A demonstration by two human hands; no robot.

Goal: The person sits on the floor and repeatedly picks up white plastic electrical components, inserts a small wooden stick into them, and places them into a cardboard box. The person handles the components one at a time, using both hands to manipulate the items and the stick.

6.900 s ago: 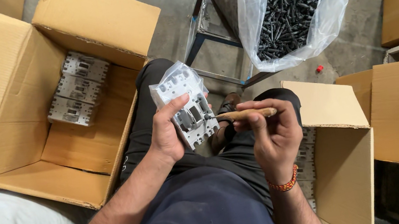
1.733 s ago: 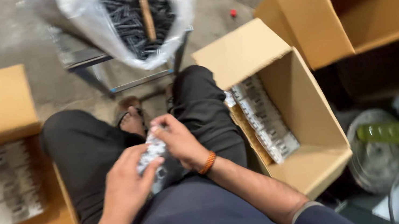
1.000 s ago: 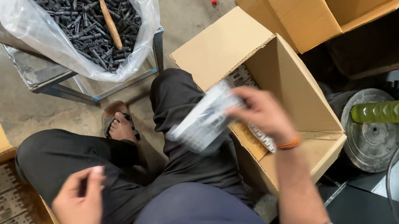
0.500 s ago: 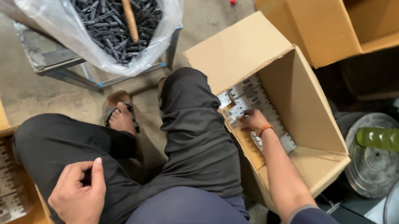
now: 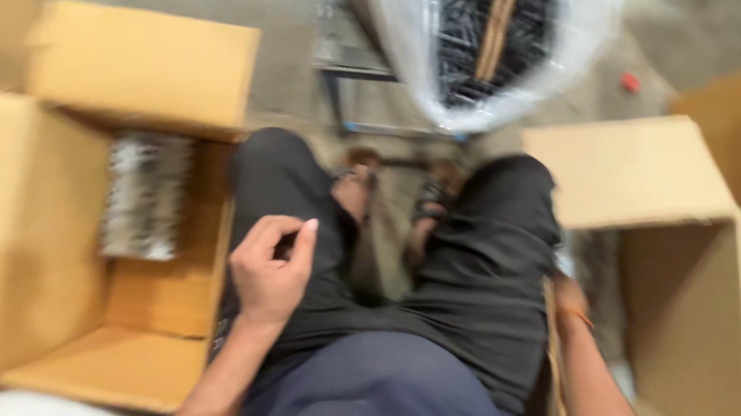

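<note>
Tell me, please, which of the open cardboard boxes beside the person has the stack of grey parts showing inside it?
It is the open box on the person's left, with grey parts stacked against its back wall. The box on the right shows mostly bare cardboard.

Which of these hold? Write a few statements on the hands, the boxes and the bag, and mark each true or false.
1. The left hand holds a grey part. False: it is empty, loosely curled over the thigh.
2. The right hand is hidden behind the leg, down by the right box. True.
3. The left box holds grey parts. True.
4. The clear bag is full of white parts. False: its contents are dark, with a wooden stick among them.
</note>
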